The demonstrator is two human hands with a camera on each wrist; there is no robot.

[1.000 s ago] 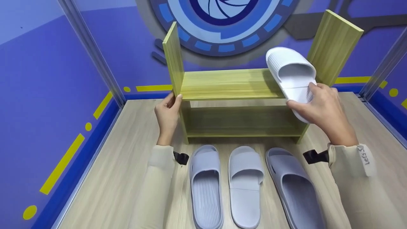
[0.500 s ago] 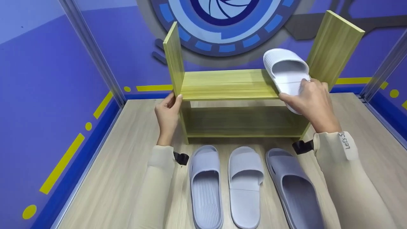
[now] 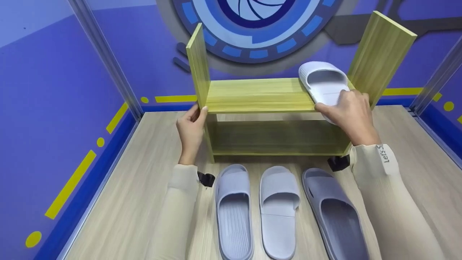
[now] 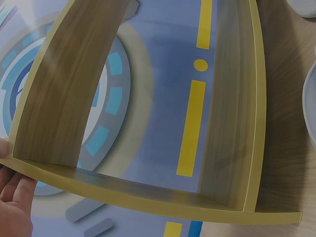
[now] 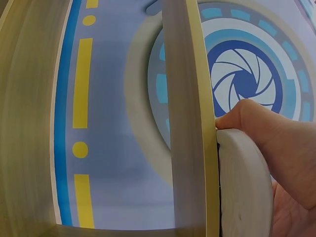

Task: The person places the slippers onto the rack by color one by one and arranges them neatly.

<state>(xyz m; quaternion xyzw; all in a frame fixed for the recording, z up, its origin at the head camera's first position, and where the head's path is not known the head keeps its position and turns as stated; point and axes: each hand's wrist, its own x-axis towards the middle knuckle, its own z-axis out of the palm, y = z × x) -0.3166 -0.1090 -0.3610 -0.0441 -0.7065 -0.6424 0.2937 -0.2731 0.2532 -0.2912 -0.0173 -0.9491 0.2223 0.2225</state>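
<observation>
A white slipper (image 3: pixel 326 88) lies at the right end of the upper board of a yellow wooden shoe rack (image 3: pixel 258 95), toe toward the back wall. My right hand (image 3: pixel 355 117) grips its heel end, thumb on the left edge. In the right wrist view the slipper's heel (image 5: pixel 244 187) juts past the board's front edge (image 5: pixel 210 163), close against it. My left hand (image 3: pixel 190 130) holds the rack's left side panel (image 3: pixel 197 65) at upper-board height. The left wrist view shows the fingers (image 4: pixel 22 192) behind that panel.
On the wooden floor before the rack stand a light grey slipper (image 3: pixel 234 227), a white slipper (image 3: pixel 278 231) and a dark grey slipper (image 3: pixel 339 224). The rack's lower board (image 3: pixel 278 137) lies beneath. A purple wall (image 3: pixel 65 90) rises at left, a patterned wall behind.
My right hand has moved left and lowered the white slipper onto the upper board's right end. The left hand stays on the side panel.
</observation>
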